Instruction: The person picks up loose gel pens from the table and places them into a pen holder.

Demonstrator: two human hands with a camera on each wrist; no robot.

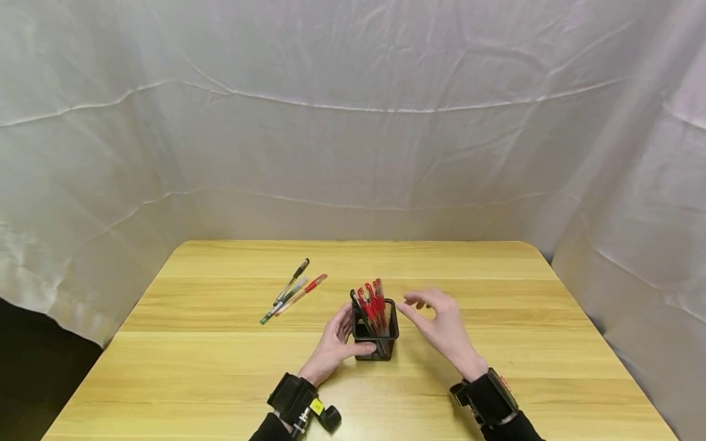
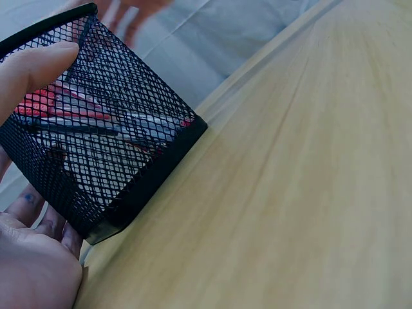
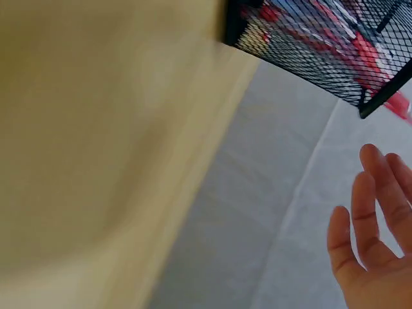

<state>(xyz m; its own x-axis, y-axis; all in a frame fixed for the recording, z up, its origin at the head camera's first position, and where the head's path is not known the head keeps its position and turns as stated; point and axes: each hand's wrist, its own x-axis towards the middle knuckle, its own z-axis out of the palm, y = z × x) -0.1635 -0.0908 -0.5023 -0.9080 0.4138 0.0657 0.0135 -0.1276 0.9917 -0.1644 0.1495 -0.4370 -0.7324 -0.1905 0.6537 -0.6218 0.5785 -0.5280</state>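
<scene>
Mesh pen holder [image 1: 385, 348], black, square-mouthed, upright on wood-grain table [image 1: 496, 294]; red-capped pens [image 1: 375, 306] and one black pen [image 1: 361, 311] lean inside, caps up; left hand [image 1: 333, 349] at its 8 o'clock, fingers round the side, thumb across the near face, gripping it; right hand [image 1: 441, 324] at its 3 o'clock, just beside the rim, fingers parted and loosely bent, holding nothing; dark-capped pen [image 1: 291, 282], green-ended pen [image 1: 284, 300] and loose red pen [image 1: 301, 295] lie close together towards 10 o'clock; pale cloth backdrop [image 1: 353, 153] beyond table's 12 o'clock edge.
</scene>
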